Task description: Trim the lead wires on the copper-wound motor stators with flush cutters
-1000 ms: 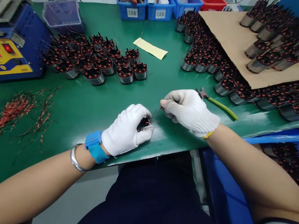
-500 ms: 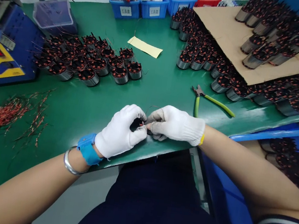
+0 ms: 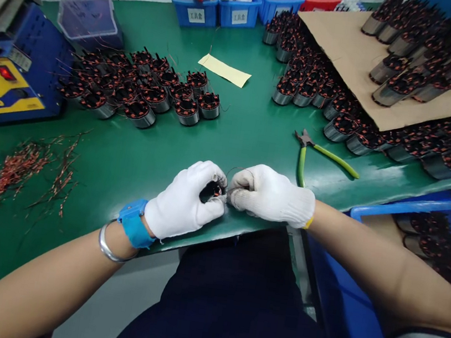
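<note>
My left hand (image 3: 187, 200), in a white glove, is curled round a motor stator (image 3: 208, 191). The stator's dark inside and a bit of copper show between thumb and fingers; the rest of it is covered. Close against its right side, my right hand (image 3: 266, 193), also gloved, has its fingertips pinched together. A thin wire (image 3: 239, 168) arcs above the gap between the hands and runs into the right fingers. Both hands are low over the front edge of the green table (image 3: 125, 163).
Green-handled cutters (image 3: 328, 153) lie open to the right. Groups of stators (image 3: 148, 91) stand at left and right, some on a cardboard sheet (image 3: 339, 45). Copper wire scraps (image 3: 20, 165) lie left, near a blue-yellow device (image 3: 6, 82). Blue bins (image 3: 194, 13) stand behind, a blue crate (image 3: 422, 205) at right.
The right fingers have drawn back slightly from the stator and closed into a tighter pinch. The left hand keeps its hold. The whole view has shifted a little.
</note>
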Motion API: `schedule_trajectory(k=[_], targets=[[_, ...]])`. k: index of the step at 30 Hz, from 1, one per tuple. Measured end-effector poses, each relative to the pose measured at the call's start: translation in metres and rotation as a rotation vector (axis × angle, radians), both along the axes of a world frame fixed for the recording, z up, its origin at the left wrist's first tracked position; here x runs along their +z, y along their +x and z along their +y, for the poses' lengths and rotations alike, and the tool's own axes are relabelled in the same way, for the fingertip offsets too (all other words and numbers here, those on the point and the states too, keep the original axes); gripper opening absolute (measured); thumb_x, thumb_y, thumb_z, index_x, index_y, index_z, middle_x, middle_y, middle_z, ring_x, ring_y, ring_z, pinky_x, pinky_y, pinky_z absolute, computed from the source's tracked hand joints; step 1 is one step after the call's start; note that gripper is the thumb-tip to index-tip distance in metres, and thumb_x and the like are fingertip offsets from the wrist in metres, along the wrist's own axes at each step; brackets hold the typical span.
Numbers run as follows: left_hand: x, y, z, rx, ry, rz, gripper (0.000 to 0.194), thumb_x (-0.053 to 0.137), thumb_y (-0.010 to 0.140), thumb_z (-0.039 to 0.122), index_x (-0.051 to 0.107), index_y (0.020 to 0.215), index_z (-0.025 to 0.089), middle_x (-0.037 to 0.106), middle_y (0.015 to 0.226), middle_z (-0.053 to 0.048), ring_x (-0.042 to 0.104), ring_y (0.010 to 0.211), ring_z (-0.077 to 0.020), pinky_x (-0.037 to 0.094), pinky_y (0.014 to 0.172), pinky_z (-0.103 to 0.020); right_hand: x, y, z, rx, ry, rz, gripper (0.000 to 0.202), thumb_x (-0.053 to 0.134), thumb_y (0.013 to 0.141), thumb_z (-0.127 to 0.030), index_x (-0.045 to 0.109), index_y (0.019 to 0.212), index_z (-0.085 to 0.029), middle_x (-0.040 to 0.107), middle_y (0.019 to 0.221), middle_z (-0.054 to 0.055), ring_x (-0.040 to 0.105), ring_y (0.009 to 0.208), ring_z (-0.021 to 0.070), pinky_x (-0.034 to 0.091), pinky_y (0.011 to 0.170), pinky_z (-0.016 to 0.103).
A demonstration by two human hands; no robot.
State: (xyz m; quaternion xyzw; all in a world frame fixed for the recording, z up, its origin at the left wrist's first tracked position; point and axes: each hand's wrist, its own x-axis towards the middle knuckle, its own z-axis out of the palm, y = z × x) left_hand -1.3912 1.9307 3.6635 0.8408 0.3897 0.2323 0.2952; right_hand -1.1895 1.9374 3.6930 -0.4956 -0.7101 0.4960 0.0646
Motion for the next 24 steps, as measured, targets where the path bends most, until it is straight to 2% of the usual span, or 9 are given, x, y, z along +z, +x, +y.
schedule_trajectory(k=[3,6,9,12,16,19,21,22,24], targets=[[0.0,0.001,0.0,0.003,-0.004,0.005,0.011,0.054,0.076,0.023,0.05,0.085,0.02,0.054,0.083,-0.001,0.05,0.078,-0.0175,0.042,0.07,-0.032,0.003,-0.001,0.004,-0.023,-0.106,0.004,0.024,0.061,0.077,-0.042,0.066,0.08,-0.019,0.063,0.062,-0.002,0.053,0.053,0.01,0.035,0.048,0.022],[0.001,0.001,0.0,0.025,-0.005,0.016,0.01,0.054,0.075,0.023,0.049,0.083,0.02,0.052,0.081,-0.001,0.049,0.075,-0.0173,0.041,0.068,-0.032,0.001,-0.009,0.004,-0.106,0.028,-0.033,0.031,0.064,0.076,-0.05,0.063,0.074,-0.019,0.06,0.06,-0.003,0.048,0.053,0.0092,0.031,0.047,0.023],[0.002,0.0,0.0,0.031,-0.015,0.026,0.013,0.055,0.074,0.024,0.049,0.085,0.019,0.052,0.081,-0.001,0.049,0.075,-0.0171,0.041,0.068,-0.032,-0.009,-0.012,0.003,-0.161,0.167,0.047,0.036,0.053,0.086,-0.048,0.052,0.064,-0.018,0.052,0.056,-0.004,0.042,0.051,0.008,0.029,0.048,0.023],[0.002,-0.001,-0.001,0.024,-0.025,0.039,0.015,0.057,0.073,0.021,0.051,0.087,0.019,0.055,0.084,-0.001,0.05,0.077,-0.0166,0.042,0.07,-0.031,-0.018,0.0,0.01,-0.271,0.183,0.148,0.038,0.046,0.09,-0.044,0.047,0.062,-0.019,0.049,0.054,-0.003,0.041,0.048,0.008,0.031,0.048,0.024],[0.002,-0.002,-0.002,0.025,-0.028,0.033,0.016,0.057,0.073,0.019,0.052,0.089,0.019,0.055,0.085,-0.001,0.05,0.077,-0.0159,0.043,0.072,-0.031,-0.007,0.019,0.016,-0.412,0.249,0.153,0.032,0.047,0.09,-0.043,0.048,0.068,-0.02,0.05,0.055,-0.001,0.044,0.046,0.0111,0.036,0.047,0.027],[0.001,-0.003,-0.001,0.027,-0.03,0.026,0.017,0.058,0.076,0.025,0.052,0.089,0.019,0.055,0.086,-0.002,0.051,0.077,-0.0173,0.043,0.071,-0.032,0.013,0.013,0.007,-0.143,0.686,0.021,0.038,0.061,0.079,-0.048,0.06,0.103,-0.018,0.064,0.104,0.012,0.061,0.09,0.0249,0.048,0.077,0.038],[0.001,-0.003,-0.001,0.035,-0.019,0.019,0.02,0.059,0.077,0.03,0.051,0.091,0.018,0.056,0.089,-0.004,0.052,0.079,-0.0186,0.043,0.071,-0.033,0.02,0.004,-0.003,0.192,0.916,-0.105,0.06,0.064,0.076,-0.052,0.055,0.124,-0.018,0.053,0.132,0.015,0.048,0.12,0.0324,0.036,0.1,0.046],[0.001,-0.004,-0.001,0.04,-0.009,0.024,0.021,0.059,0.077,0.031,0.05,0.091,0.018,0.056,0.09,-0.004,0.053,0.08,-0.0192,0.043,0.071,-0.033,0.021,-0.001,-0.008,0.317,0.96,-0.176,0.062,0.061,0.079,-0.053,0.053,0.128,-0.017,0.053,0.132,0.015,0.046,0.123,0.0339,0.031,0.103,0.049],[0.001,-0.004,-0.001,0.045,0.002,0.046,0.021,0.059,0.077,0.031,0.049,0.09,0.018,0.055,0.088,-0.004,0.053,0.08,-0.0193,0.043,0.07,-0.033,0.017,-0.006,-0.013,0.388,0.947,-0.323,0.054,0.051,0.087,-0.05,0.053,0.128,-0.015,0.062,0.115,0.014,0.054,0.109,0.0325,0.035,0.095,0.048]])
